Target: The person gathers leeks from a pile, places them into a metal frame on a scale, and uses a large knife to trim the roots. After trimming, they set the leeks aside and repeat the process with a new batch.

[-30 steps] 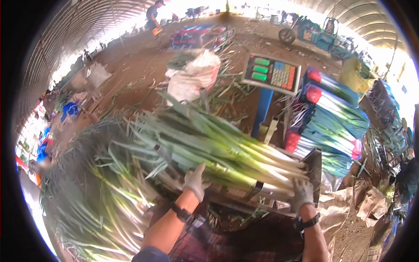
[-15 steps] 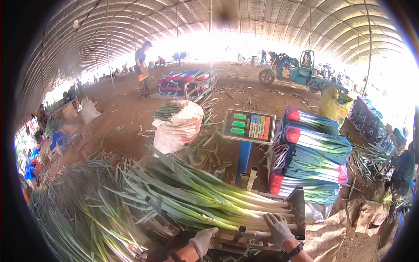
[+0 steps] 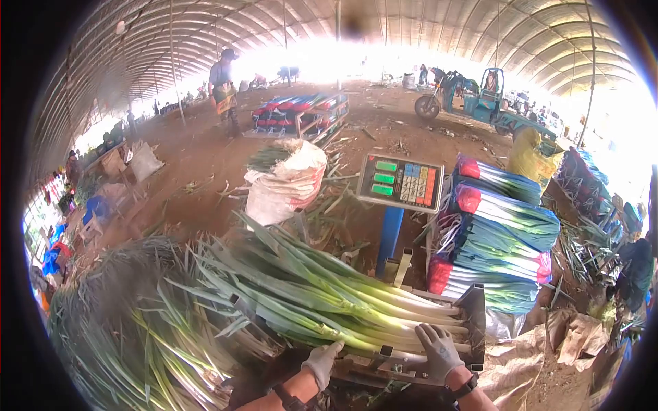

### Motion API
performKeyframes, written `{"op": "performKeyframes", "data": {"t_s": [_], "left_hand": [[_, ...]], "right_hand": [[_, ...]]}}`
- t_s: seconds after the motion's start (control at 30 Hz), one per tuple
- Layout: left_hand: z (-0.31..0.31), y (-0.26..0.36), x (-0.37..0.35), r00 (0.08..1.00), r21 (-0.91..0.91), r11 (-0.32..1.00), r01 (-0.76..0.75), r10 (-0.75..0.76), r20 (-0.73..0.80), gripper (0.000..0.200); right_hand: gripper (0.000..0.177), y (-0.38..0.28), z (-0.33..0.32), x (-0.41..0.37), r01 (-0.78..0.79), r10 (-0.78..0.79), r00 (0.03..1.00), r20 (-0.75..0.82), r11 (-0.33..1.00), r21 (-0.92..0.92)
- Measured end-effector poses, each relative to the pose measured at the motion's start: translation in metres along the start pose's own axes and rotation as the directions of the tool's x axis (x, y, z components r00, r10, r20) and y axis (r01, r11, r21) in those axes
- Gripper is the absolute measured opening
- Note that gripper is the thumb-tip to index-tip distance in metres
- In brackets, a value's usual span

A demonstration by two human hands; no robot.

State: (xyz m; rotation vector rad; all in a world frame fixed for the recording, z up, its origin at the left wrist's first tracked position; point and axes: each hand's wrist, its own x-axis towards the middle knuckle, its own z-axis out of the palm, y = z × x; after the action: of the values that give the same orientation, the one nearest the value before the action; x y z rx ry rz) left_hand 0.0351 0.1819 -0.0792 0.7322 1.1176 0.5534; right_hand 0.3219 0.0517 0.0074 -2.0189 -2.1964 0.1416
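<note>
A thick bundle of long green onions [image 3: 343, 305] lies in a metal cradle [image 3: 473, 316], white root ends against its right end plate. My right hand [image 3: 440, 351], in a pale glove, rests on the white stalks near that plate, fingers spread. At the bundle's near edge is my gloved left hand [image 3: 321, 364], its fingers pressed together against the outer stalks; what they grip, if anything, is hidden. Beyond the bundle, a weighing scale's display [image 3: 401, 182] with lit green panels stands on a blue post [image 3: 389, 240].
Loose green onions [image 3: 137, 329] are heaped at left. Wrapped bundles [image 3: 504, 233] are stacked at right, before a yellow sack [image 3: 534, 159]. A white sack [image 3: 288, 181] of onions stands ahead. Farther off are a loaded pallet [image 3: 299, 115], a person [image 3: 223, 89] and a three-wheeled cart [image 3: 480, 103].
My left hand has shifted slightly up toward the bundle's near edge. My right hand stays on the white stalks. The view has shifted slightly, and the distant person has turned.
</note>
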Motion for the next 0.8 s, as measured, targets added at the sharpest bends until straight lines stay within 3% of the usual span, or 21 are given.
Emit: {"op": "performKeyframes", "data": {"t_s": [0.07, 0.13, 0.2, 0.27, 0.3, 0.37, 0.43, 0.47, 0.57, 0.67, 0.77, 0.8], "left_hand": [[-0.005, -0.012, 0.010, 0.999, 0.089, 0.996, -0.023, 0.026, -0.029, 0.045], [-0.008, -0.013, 0.016, 0.999, 0.193, 0.981, -0.015, 0.024, -0.042, 0.039], [0.004, -0.001, 0.006, 0.996, 0.033, 0.997, 0.076, -0.073, -0.060, 0.041], [0.013, 0.003, 0.003, 0.995, 0.050, 0.998, 0.039, -0.034, -0.093, 0.045], [0.025, 0.024, -0.016, 0.987, -0.023, 0.993, 0.117, -0.118, -0.111, 0.050], [0.023, 0.019, -0.006, 0.988, 0.133, 0.989, 0.065, -0.045, -0.148, 0.054], [0.033, 0.020, -0.015, 0.990, -0.032, 0.999, 0.023, -0.027, -0.140, 0.050], [0.037, 0.024, -0.021, 0.990, -0.112, 0.994, -0.002, -0.014, -0.137, 0.048], [0.036, 0.019, -0.019, 1.000, -0.195, 0.980, -0.028, 0.025, -0.017, 0.039], [0.039, 0.017, -0.019, 0.995, -0.134, 0.986, -0.096, 0.090, -0.049, 0.029], [0.046, 0.029, -0.035, 0.973, -0.167, 0.964, -0.207, 0.221, 0.065, 0.026], [0.047, 0.028, -0.037, 0.975, -0.172, 0.965, -0.196, 0.210, 0.067, 0.023]], "right_hand": [[0.111, -0.010, -0.012, 0.001, -0.012, 0.009, 0.997, 0.077, 0.999, 0.040], [0.107, -0.014, 0.000, 0.002, -0.020, 0.019, 1.000, 0.012, 0.995, 0.095], [0.098, -0.014, 0.011, 0.004, 0.023, -0.022, 0.999, -0.036, 0.999, 0.041], [0.086, -0.020, 0.017, 0.005, 0.030, -0.022, 0.996, -0.092, 0.996, 0.085], [0.084, -0.016, 0.026, 0.008, 0.040, -0.034, 0.991, -0.130, 0.998, 0.045], [0.068, -0.019, 0.024, 0.008, 0.045, -0.036, 0.992, -0.118, 0.996, 0.076], [0.058, -0.017, 0.034, 0.009, 0.070, -0.058, 0.981, -0.187, 0.996, 0.062], [0.042, -0.016, 0.039, 0.011, 0.062, -0.043, 0.975, -0.216, 0.995, 0.081], [0.036, -0.017, 0.043, 0.013, 0.073, -0.048, 0.982, -0.184, 0.989, 0.130], [0.029, -0.017, 0.030, 0.012, 0.079, -0.029, 0.961, -0.276, 0.982, 0.170], [0.025, -0.006, 0.025, 0.012, -0.003, 0.187, 0.922, -0.339, 0.879, 0.478], [0.023, -0.004, 0.022, 0.011, 0.067, 0.119, 0.872, -0.475, 0.931, 0.358]]}}
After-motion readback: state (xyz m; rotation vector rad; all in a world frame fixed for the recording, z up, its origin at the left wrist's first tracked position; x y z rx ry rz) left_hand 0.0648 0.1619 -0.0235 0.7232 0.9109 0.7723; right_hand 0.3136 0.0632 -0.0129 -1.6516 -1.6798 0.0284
